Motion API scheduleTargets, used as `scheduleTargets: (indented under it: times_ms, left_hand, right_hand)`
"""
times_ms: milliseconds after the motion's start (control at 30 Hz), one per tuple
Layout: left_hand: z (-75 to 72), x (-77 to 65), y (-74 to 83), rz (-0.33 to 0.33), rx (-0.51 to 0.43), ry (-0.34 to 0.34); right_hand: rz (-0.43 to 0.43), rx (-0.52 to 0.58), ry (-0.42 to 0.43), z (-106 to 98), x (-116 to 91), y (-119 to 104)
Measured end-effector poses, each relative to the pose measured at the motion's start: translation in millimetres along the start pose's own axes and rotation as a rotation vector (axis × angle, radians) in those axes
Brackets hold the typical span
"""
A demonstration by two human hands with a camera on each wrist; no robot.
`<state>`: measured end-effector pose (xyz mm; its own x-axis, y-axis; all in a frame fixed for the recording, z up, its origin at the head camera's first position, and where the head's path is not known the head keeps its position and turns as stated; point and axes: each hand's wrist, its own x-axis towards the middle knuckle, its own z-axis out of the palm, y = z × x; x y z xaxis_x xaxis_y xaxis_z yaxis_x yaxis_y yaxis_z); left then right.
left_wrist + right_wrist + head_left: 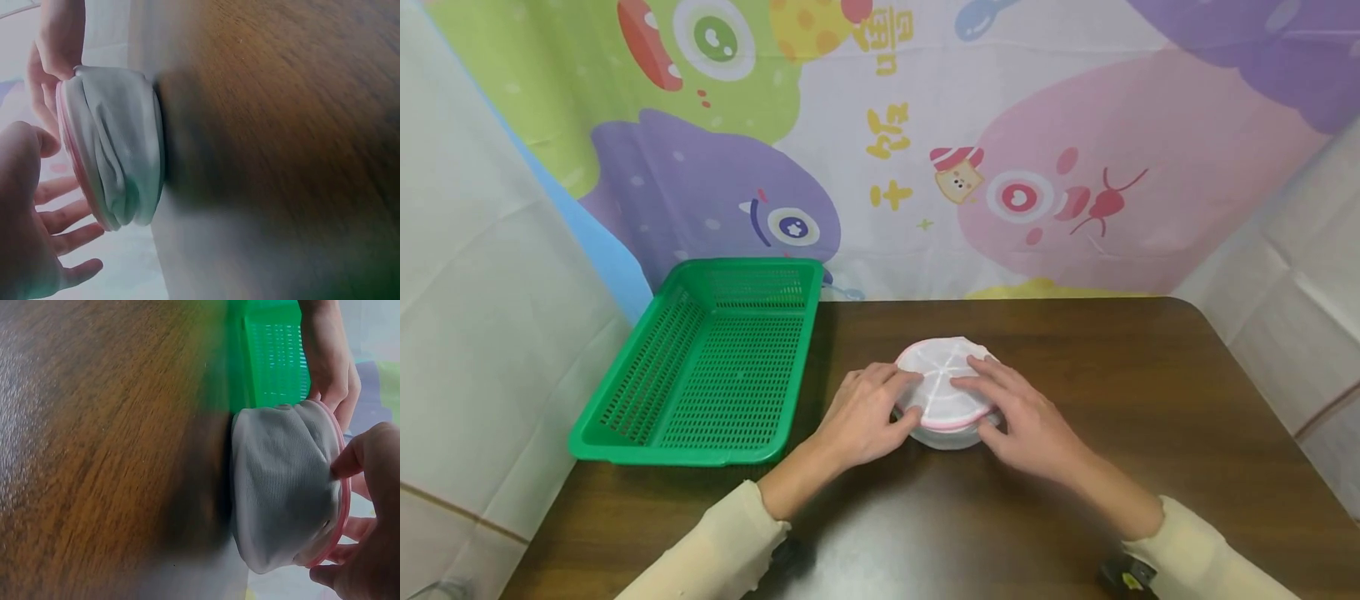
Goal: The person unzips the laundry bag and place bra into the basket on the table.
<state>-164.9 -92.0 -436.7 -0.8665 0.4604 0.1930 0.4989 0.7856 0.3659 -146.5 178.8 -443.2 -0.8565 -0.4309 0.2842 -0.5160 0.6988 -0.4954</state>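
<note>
A round white mesh laundry bag [943, 383] with pink trim round its top edge sits upright on the table. Its soft side wall is creased in the left wrist view [125, 137]. My left hand [868, 412] rests at the bag's left edge, fingertips on the top and thumb near the rim. From the right, my right hand [1026, 412] lays spread fingers over the top, while its thumb [349, 461] touches the side by the pink trim. Both hands have fairly straight, relaxed fingers. What the bag contains is hidden.
An empty green plastic basket [737, 375] with slotted walls stands at the left of the brown wooden table [1075, 333]. Behind the table hangs a cartoon-printed cloth [895, 250]. Pale covered walls rise on both sides.
</note>
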Motion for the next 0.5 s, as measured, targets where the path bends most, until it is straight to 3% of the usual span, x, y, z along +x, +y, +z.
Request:
scheduleTargets:
  times_ms: [300, 500]
  left_hand:
    - [0.0, 1.4, 0.0, 0.000, 0.014, 0.053]
    - [-2.5, 7.3, -0.4, 0.003, 0.005, 0.117]
  right_hand:
    - [0.003, 0.006, 0.020, 0.3, -0.8, -2.6]
    - [-0.044, 0.012, 0.036, 1.4, -2.7, -8.5]
